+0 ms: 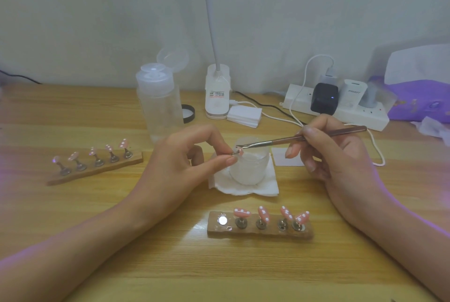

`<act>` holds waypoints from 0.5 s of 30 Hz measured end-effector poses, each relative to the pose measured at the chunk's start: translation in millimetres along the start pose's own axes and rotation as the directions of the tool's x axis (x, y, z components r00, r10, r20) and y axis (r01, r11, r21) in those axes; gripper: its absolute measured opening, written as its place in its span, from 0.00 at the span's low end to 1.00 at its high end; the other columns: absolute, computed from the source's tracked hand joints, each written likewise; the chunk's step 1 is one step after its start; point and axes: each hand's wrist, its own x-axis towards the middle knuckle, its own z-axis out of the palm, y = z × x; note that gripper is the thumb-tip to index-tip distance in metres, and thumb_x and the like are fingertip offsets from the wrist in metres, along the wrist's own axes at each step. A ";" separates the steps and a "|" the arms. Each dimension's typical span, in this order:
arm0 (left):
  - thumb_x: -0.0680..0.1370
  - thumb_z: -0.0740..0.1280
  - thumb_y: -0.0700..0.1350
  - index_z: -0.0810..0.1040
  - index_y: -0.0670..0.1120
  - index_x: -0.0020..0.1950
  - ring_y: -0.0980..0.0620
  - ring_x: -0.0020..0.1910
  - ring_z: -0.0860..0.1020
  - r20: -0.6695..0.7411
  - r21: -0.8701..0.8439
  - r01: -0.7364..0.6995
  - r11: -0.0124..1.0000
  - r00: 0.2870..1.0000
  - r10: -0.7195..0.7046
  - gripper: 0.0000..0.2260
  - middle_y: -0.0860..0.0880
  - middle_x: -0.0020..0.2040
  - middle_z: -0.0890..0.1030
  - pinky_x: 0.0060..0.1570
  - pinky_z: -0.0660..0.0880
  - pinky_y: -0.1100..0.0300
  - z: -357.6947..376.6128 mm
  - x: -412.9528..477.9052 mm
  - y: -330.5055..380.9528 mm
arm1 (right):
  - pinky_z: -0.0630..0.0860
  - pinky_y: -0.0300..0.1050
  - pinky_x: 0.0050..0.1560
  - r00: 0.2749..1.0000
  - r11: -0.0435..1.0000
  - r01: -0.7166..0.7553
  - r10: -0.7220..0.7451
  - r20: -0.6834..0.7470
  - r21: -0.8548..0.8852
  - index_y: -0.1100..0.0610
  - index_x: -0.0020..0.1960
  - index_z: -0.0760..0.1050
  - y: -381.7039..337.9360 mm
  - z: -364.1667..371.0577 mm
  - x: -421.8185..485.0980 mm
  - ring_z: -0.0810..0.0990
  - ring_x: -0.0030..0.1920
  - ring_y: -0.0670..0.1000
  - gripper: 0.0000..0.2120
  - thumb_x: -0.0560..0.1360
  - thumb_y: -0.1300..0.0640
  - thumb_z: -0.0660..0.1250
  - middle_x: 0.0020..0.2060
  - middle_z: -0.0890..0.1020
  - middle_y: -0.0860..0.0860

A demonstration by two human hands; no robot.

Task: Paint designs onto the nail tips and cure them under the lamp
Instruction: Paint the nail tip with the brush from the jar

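My left hand (185,158) pinches a small metal stand with a pink nail tip (239,152) over a frosted glass jar (250,167). My right hand (333,153) grips a thin metal brush (304,139), and its tip touches that nail tip. A wooden holder (259,228) in front of me carries several pink nail tips with white dots, and its leftmost magnet spot is bare. A second wooden holder (95,167) with several dotted pink tips lies at the left.
The jar stands on a folded white tissue (243,187). Behind are a clear pump bottle (158,104) with its lid open, a white desk lamp base (217,92), a black lid (188,113), white pads (244,116), a power strip (336,106) with cables, and a purple box (421,99).
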 end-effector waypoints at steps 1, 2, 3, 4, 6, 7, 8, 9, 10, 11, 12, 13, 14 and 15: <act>0.73 0.74 0.48 0.79 0.48 0.40 0.59 0.24 0.64 -0.001 0.000 0.000 1.000 1.000 0.000 0.07 0.63 0.35 0.79 0.29 0.63 0.73 -0.2 -0.1 0.0 | 0.63 0.33 0.25 1.000 1.000 -0.010 0.010 -0.014 -0.003 0.52 0.39 0.73 0.3 -0.1 0.4 0.69 0.27 0.45 0.09 0.73 0.51 0.71 0.32 0.83 0.54; 0.73 0.74 0.49 0.79 0.48 0.40 0.59 0.24 0.64 -0.001 0.001 0.000 1.000 1.000 0.000 0.07 0.62 0.35 0.79 0.29 0.63 0.73 -0.4 -0.2 0.0 | 0.62 0.33 0.25 1.000 1.000 -0.014 0.014 -0.027 0.000 0.53 0.40 0.72 0.0 -0.1 0.8 0.69 0.27 0.45 0.09 0.72 0.50 0.70 0.32 0.83 0.53; 0.73 0.74 0.49 0.79 0.48 0.40 0.59 0.25 0.64 -0.001 0.003 0.000 1.000 1.000 0.000 0.07 0.61 0.36 0.79 0.29 0.63 0.73 -0.4 -0.1 -0.2 | 0.62 0.33 0.25 0.999 1.000 -0.007 0.007 -0.031 0.008 0.52 0.39 0.72 -0.3 -0.4 1.2 0.68 0.27 0.45 0.09 0.73 0.50 0.69 0.32 0.83 0.53; 0.73 0.74 0.50 0.79 0.48 0.40 0.59 0.25 0.65 -0.001 0.004 0.002 1.000 1.000 -0.002 0.07 0.60 0.37 0.80 0.29 0.63 0.72 -0.4 0.0 -0.2 | 0.61 0.34 0.25 1.000 1.000 0.009 -0.009 -0.025 0.019 0.51 0.38 0.73 -0.3 -1.2 1.5 0.69 0.27 0.45 0.09 0.75 0.51 0.69 0.32 0.83 0.52; 0.72 0.74 0.49 0.79 0.48 0.40 0.59 0.25 0.65 -0.003 0.002 0.009 1.000 1.000 -0.009 0.07 0.59 0.37 0.80 0.29 0.63 0.72 -0.2 0.3 -0.6 | 0.58 0.37 0.26 0.999 0.998 0.041 -0.041 0.007 0.046 0.48 0.36 0.73 -0.4 -2.2 1.3 0.69 0.27 0.45 0.10 0.76 0.52 0.68 0.32 0.83 0.52; 0.73 0.74 0.49 0.79 0.48 0.40 0.59 0.25 0.65 -0.003 0.001 0.011 1.000 1.000 -0.011 0.07 0.59 0.37 0.80 0.29 0.63 0.72 -0.2 0.2 -0.7 | 0.58 0.38 0.27 0.999 0.998 0.047 -0.048 0.024 0.050 0.47 0.36 0.74 -0.5 -2.0 1.1 0.69 0.27 0.45 0.10 0.76 0.52 0.67 0.32 0.83 0.52; 0.73 0.74 0.48 0.79 0.48 0.40 0.59 0.24 0.65 -0.001 0.000 0.011 1.000 1.000 -0.011 0.07 0.60 0.37 0.80 0.29 0.63 0.73 -0.3 0.1 -0.5 | 0.58 0.37 0.26 0.998 0.998 0.045 -0.046 0.035 0.046 0.47 0.36 0.74 -0.1 -1.8 0.9 0.69 0.27 0.45 0.09 0.76 0.51 0.67 0.33 0.83 0.53; 0.73 0.75 0.48 0.79 0.47 0.40 0.59 0.24 0.65 0.001 -0.001 0.011 1.000 1.000 -0.011 0.07 0.61 0.36 0.79 0.29 0.63 0.73 -0.3 -0.2 -0.2 | 0.60 0.35 0.26 0.999 0.999 0.037 -0.038 0.035 0.037 0.47 0.37 0.74 0.4 -1.2 1.0 0.69 0.27 0.45 0.09 0.75 0.51 0.67 0.33 0.84 0.53; 0.73 0.74 0.49 0.79 0.47 0.40 0.59 0.24 0.65 0.002 -0.004 0.011 1.000 1.000 -0.011 0.07 0.61 0.36 0.79 0.29 0.63 0.73 -0.3 -0.1 0.2 | 0.61 0.34 0.25 0.999 0.999 0.026 -0.026 0.023 0.027 0.48 0.37 0.74 0.6 -0.8 1.0 0.68 0.26 0.45 0.08 0.75 0.52 0.67 0.33 0.84 0.54; 0.73 0.75 0.49 0.80 0.47 0.40 0.59 0.24 0.65 0.002 -0.004 0.012 1.000 1.000 -0.012 0.08 0.60 0.37 0.80 0.29 0.63 0.73 -0.1 0.1 0.4 | 0.62 0.33 0.24 1.000 1.000 0.016 -0.016 0.005 0.019 0.50 0.38 0.74 1.0 -0.5 1.4 0.68 0.26 0.45 0.08 0.75 0.52 0.68 0.33 0.83 0.54; 0.73 0.75 0.50 0.80 0.48 0.40 0.59 0.24 0.65 0.001 -0.005 0.014 1.000 1.000 -0.014 0.08 0.58 0.39 0.81 0.29 0.63 0.73 0.1 0.4 0.4 | 0.62 0.32 0.24 1.000 1.000 0.011 -0.011 -0.014 0.013 0.52 0.39 0.73 1.4 -0.7 1.9 0.68 0.26 0.45 0.09 0.75 0.52 0.70 0.32 0.83 0.54; 0.73 0.74 0.49 0.80 0.48 0.40 0.59 0.24 0.65 0.000 -0.006 0.016 1.000 1.000 -0.016 0.07 0.56 0.40 0.82 0.29 0.64 0.72 0.2 0.9 0.2 | 0.61 0.32 0.24 1.000 1.000 0.010 -0.009 -0.028 0.011 0.54 0.40 0.72 1.4 -1.1 2.3 0.67 0.26 0.45 0.10 0.74 0.51 0.71 0.32 0.83 0.54; 0.72 0.74 0.49 0.80 0.49 0.40 0.58 0.24 0.65 0.000 -0.007 0.018 1.000 1.000 -0.018 0.06 0.54 0.41 0.82 0.29 0.64 0.72 0.2 1.1 0.2 | 0.60 0.33 0.25 0.999 1.000 0.014 -0.013 -0.036 0.016 0.54 0.40 0.71 1.2 -1.5 2.6 0.67 0.26 0.45 0.10 0.74 0.51 0.70 0.32 0.83 0.53; 0.73 0.74 0.50 0.80 0.49 0.40 0.58 0.25 0.65 0.000 -0.005 0.017 1.000 1.000 -0.017 0.07 0.54 0.41 0.82 0.29 0.64 0.72 0.1 1.1 0.0 | 0.57 0.35 0.27 0.999 0.999 0.024 -0.023 -0.034 0.027 0.53 0.39 0.71 0.9 -2.2 2.6 0.67 0.26 0.45 0.10 0.75 0.52 0.70 0.32 0.83 0.53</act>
